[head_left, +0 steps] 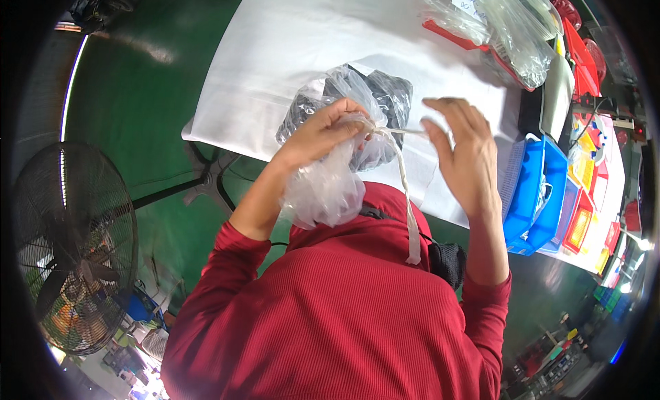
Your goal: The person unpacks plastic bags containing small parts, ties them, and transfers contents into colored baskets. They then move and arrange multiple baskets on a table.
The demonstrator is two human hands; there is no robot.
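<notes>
A clear plastic bag with dark contents rests on the near edge of the white-covered table. My left hand is closed on the bag's gathered neck, and the loose bag mouth puffs out below it. A thin white tie strip circles the neck beside my left fingertips, one end dangling in front of my red top. Its other end stretches straight across to my right hand, passing behind the thumb. My right thumb and forefinger are apart; where the strip is gripped is hidden.
To the right, blue bins and orange-red trays line the table's side. Clear bags fill a red tray at the far right. A standing fan is on the left, near a dark table leg.
</notes>
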